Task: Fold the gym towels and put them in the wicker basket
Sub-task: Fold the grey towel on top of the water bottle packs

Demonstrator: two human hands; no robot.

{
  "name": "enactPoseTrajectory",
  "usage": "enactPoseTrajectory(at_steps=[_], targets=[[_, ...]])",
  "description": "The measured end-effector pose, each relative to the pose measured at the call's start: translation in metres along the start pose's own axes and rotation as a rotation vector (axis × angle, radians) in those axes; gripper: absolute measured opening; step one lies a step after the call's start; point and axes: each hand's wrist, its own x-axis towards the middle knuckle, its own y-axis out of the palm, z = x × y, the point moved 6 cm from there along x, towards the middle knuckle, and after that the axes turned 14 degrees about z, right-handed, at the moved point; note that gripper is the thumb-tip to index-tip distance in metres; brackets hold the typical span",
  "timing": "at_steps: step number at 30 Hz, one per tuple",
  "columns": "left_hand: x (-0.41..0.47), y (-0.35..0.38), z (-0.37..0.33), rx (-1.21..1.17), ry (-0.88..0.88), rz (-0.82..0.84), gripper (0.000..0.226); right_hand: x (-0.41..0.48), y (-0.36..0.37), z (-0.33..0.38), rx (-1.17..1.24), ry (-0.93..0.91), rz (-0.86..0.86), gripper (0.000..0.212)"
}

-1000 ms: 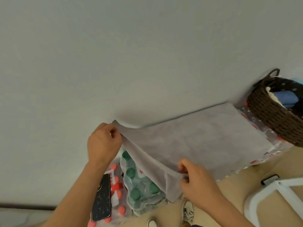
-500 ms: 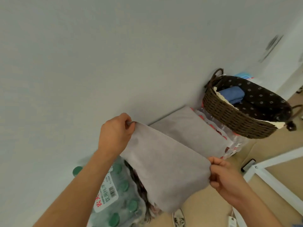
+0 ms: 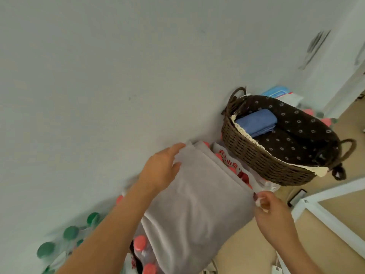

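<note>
Left hand [image 3: 160, 171] and right hand [image 3: 270, 210] are pinching corners of the towel [image 3: 197, 210]; the basket [image 3: 256, 157] is sitting at 2 o'clock, nearer the right hand.

A single view is given, taken by a wide-angle camera worn on the person's head. It is aimed forward and steeply down and is rolled to one side, so that the white wall [image 3: 98, 76] fills the upper left and the tan floor [image 3: 237, 252] is confined to the lower right. The scene is viewed from close range. Both forearms enter from the bottom edge, and the left hand [image 3: 160, 171] and right hand [image 3: 270, 210] are seen near the middle, on the grey towel [image 3: 197, 204]. The wicker basket [image 3: 266, 161] is viewed from above at right, so its inside is exposed.
</note>
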Motion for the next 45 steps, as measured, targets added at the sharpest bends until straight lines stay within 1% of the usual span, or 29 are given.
enactPoseTrajectory(at_steps=[1,2,4,6,8,10,12,14,16,19,22,24,27,28,30,32,34,36,39,42,45], targets=[[-0.014,0.007,0.009,0.01,-0.023,0.001,0.042,0.003,0.001,0.007,-0.203,-0.073,-0.005,0.027],[-0.032,0.014,0.021,0.032,-0.066,-0.019,0.036,0.006,0.005,0.016,-0.315,-0.159,-0.017,0.038],[-0.071,0.025,0.048,0.07,-0.226,-0.056,0.025,0.014,0.015,0.039,-0.413,-0.266,-0.011,0.05],[-0.103,0.037,0.069,0.086,-0.409,-0.039,0.025,0.029,0.028,0.056,-0.521,-0.299,0.023,0.055],[-0.122,0.048,0.073,0.059,-0.527,-0.014,0.029,0.039,0.042,0.071,-0.6,-0.342,0.046,0.059],[-0.13,0.056,0.07,0.016,-0.55,-0.055,0.034,0.046,0.055,0.08,-0.652,-0.366,0.073,0.061],[-0.132,0.057,0.067,-0.044,-0.585,-0.116,0.039,0.047,0.064,0.086,-0.69,-0.382,0.075,0.059],[-0.133,0.054,0.066,-0.12,-0.618,-0.144,0.036,0.048,0.068,0.092,-0.686,-0.39,0.061,0.055],[-0.131,0.053,0.065,-0.144,-0.632,-0.085,0.03,0.049,0.07,0.099,-0.665,-0.391,0.071,0.051],[-0.138,0.048,0.059,-0.11,-0.621,0.044,0.03,0.047,0.071,0.105,-0.694,-0.361,0.1,0.043],[-0.164,0.052,0.059,0.014,-0.622,0.228,0.031,0.034,0.075,0.112,-0.735,-0.363,0.188,0.034],[-0.183,0.057,0.063,0.07,-0.624,0.329,0.025,0.021,0.08,0.115,-0.769,-0.362,0.256,0.03],[-0.194,0.057,0.066,0.213,-0.597,0.408,0.019,0.008,0.087,0.114,-0.78,-0.367,0.302,0.032],[-0.19,0.052,0.064,0.264,-0.577,0.396,0.02,0.008,0.088,0.114,-0.772,-0.362,0.306,0.035],[-0.174,0.038,0.058,0.302,-0.524,0.275,0.021,0.013,0.087,0.117,-0.744,-0.337,0.296,0.041],[-0.147,0.026,0.047,0.266,-0.449,0.112,0.023,0.025,0.086,0.127,-0.716,-0.347,0.266,0.045],[-0.114,0.025,0.039,0.207,-0.376,0.029,0.029,0.041,0.089,0.141,-0.702,-0.374,0.251,0.044],[-0.079,0.033,0.037,0.153,-0.327,0.032,0.037,0.058,0.094,0.152,-0.701,-0.394,0.245,0.039],[-0.042,0.04,0.04,0.073,-0.311,0.032,0.041,0.077,0.1,0.161,-0.648,-0.43,0.217,0.021],[-0.026,0.042,0.048,0.005,-0.338,0.009,0.044,0.089,0.107,0.167,-0.561,-0.462,0.219,0.016],[-0.016,0.043,0.058,-0.208,-0.416,-0.041,0.046,0.098,0.116,0.168,-0.443,-0.498,0.257,0.013]])
